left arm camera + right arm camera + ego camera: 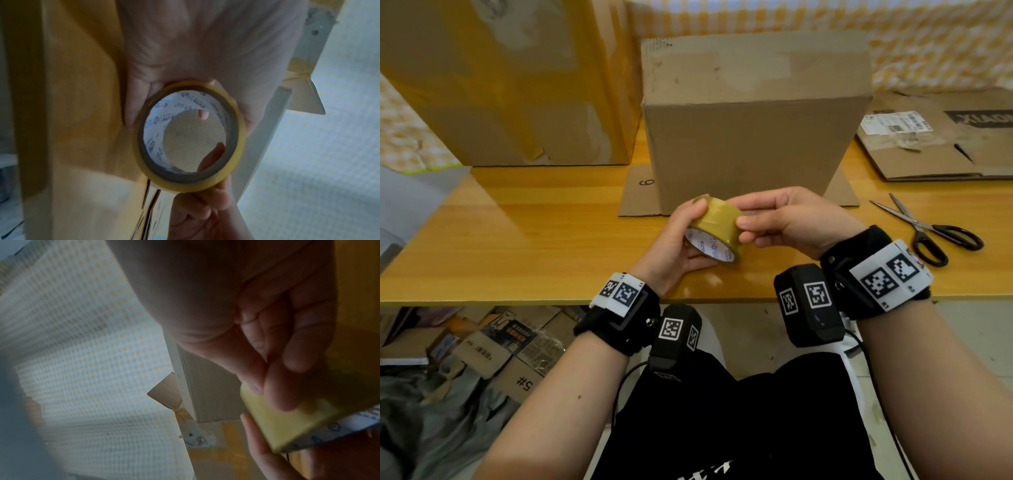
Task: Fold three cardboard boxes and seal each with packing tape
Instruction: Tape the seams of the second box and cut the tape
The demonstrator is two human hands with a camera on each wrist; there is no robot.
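A roll of yellowish packing tape [717,228] with a white printed core is held above the wooden table's [534,233] near edge. My left hand [681,240] grips the roll from the left and below, fingers curled round it. My right hand [774,219] holds its right side, thumb and fingertips on the outer tape surface. In the left wrist view the tape roll [191,138] faces the camera, ring-on. In the right wrist view my fingers [281,386] press on the tape roll [287,423]. A folded brown cardboard box [750,120] stands just behind the hands.
A taller yellow-brown box [510,78] stands at the back left. Flattened cardboard [945,137] with a shipping label lies at the right. Black-handled scissors [924,229] lie open on the table right of my right hand. Cardboard scraps sit on the floor under the table.
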